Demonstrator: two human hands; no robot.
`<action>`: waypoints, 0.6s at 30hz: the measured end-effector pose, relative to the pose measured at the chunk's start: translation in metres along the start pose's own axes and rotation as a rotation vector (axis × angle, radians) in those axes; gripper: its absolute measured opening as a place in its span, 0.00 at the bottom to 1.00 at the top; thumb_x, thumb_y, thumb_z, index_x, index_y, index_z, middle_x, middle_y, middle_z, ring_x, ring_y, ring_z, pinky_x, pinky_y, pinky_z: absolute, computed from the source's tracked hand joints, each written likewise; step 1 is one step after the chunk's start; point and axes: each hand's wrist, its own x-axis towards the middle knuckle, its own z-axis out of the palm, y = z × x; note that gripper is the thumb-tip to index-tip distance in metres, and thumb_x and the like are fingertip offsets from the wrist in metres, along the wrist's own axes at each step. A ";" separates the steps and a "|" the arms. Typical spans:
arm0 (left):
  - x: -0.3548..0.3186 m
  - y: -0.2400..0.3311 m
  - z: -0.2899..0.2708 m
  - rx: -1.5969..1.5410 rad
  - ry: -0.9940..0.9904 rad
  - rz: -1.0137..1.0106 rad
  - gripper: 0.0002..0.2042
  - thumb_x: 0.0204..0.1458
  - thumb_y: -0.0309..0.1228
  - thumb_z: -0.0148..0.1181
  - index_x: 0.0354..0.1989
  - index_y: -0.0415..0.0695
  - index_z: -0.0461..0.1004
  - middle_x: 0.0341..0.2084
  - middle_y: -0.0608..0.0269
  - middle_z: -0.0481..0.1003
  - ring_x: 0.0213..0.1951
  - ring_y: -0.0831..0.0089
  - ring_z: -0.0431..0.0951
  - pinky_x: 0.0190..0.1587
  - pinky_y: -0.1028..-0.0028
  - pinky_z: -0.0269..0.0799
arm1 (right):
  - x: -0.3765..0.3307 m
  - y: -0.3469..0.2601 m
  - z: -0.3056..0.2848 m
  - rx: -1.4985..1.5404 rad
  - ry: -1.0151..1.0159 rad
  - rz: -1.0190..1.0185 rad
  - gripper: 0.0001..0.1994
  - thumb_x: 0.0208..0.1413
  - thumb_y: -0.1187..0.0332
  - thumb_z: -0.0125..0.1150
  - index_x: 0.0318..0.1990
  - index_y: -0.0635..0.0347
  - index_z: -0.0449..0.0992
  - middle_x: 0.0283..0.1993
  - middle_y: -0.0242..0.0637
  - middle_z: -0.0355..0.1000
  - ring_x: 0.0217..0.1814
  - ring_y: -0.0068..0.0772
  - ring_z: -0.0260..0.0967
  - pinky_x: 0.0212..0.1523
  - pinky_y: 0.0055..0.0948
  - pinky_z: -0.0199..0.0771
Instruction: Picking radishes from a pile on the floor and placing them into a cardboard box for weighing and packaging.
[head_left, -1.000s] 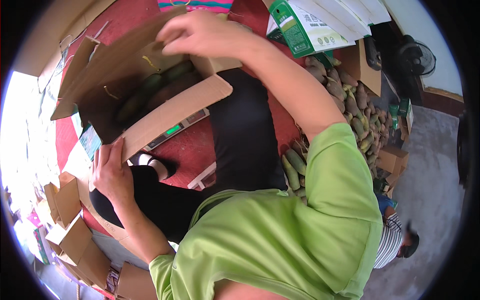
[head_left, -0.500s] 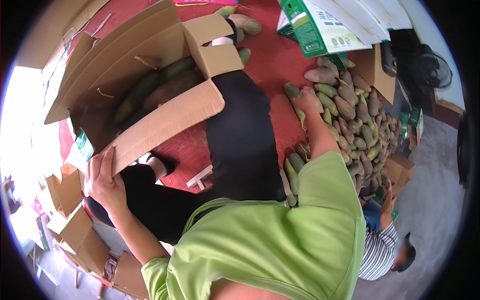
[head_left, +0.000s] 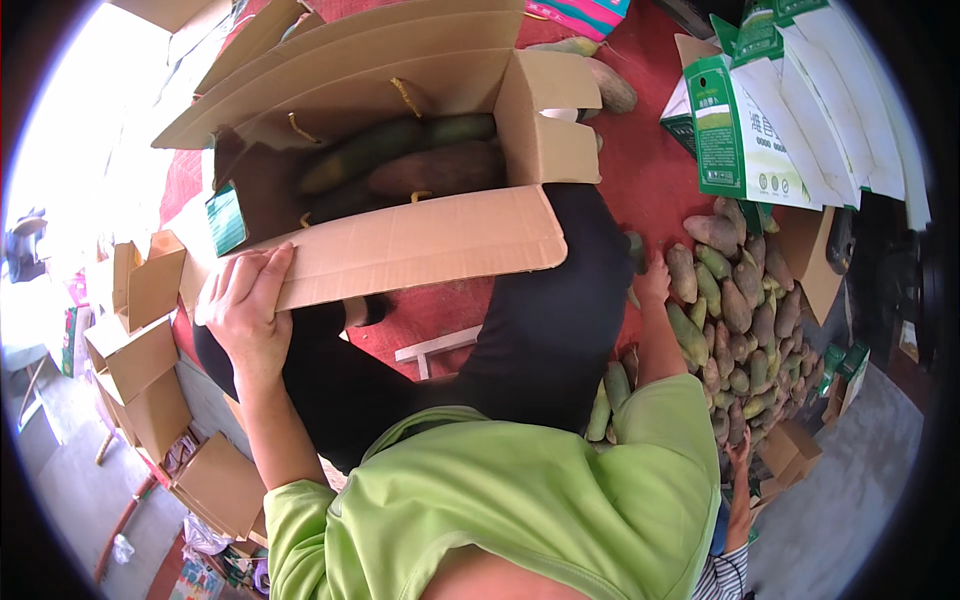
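Note:
My left hand (head_left: 245, 302) is closed on the near flap (head_left: 420, 245) of an open cardboard box (head_left: 345, 80), thumb and fingers gripping its left end. Inside the box lie several long green radishes (head_left: 375, 150), one of them brownish with soil. At the right, beyond my knee, my right hand (head_left: 653, 284) is closed around the side of a green radish (head_left: 637, 252). My trouser leg hides part of that radish, and the fingertips are hard to see. A large pile of soil-covered radishes (head_left: 737, 310) lies just right of this hand.
Printed green-and-white cartons (head_left: 745, 140) stand at the far right. Open brown boxes (head_left: 150, 370) line the left side. A few radishes (head_left: 612, 88) lie on the red floor covering (head_left: 640, 140) behind the box. Another person's hand (head_left: 738, 450) touches the pile's near end.
The view has swung, so the box and pile appear farther right and the pile lower. My left hand keeps hold of the flap; my right hand stays at the radish by the pile.

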 end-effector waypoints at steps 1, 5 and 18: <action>0.001 -0.001 0.000 -0.005 0.006 0.016 0.17 0.29 0.20 0.56 0.33 0.44 0.81 0.24 0.63 0.73 0.31 0.65 0.76 0.36 0.68 0.71 | 0.001 0.001 0.008 -0.036 -0.135 0.020 0.43 0.40 0.53 0.71 0.65 0.44 0.54 0.62 0.41 0.61 0.66 0.44 0.57 0.58 0.53 0.64; -0.001 -0.006 0.002 0.015 0.002 0.029 0.16 0.30 0.22 0.57 0.32 0.44 0.80 0.24 0.65 0.72 0.30 0.66 0.75 0.34 0.69 0.70 | -0.015 -0.026 0.015 -0.084 -0.328 0.086 0.39 0.42 0.52 0.69 0.62 0.45 0.56 0.61 0.41 0.63 0.64 0.44 0.61 0.56 0.55 0.64; 0.005 -0.004 0.000 0.002 0.032 0.052 0.13 0.34 0.24 0.58 0.33 0.47 0.79 0.24 0.68 0.71 0.33 0.69 0.76 0.34 0.69 0.70 | 0.009 -0.009 0.010 0.435 -0.014 -0.310 0.22 0.46 0.65 0.65 0.49 0.62 0.69 0.41 0.44 0.75 0.45 0.50 0.73 0.46 0.40 0.72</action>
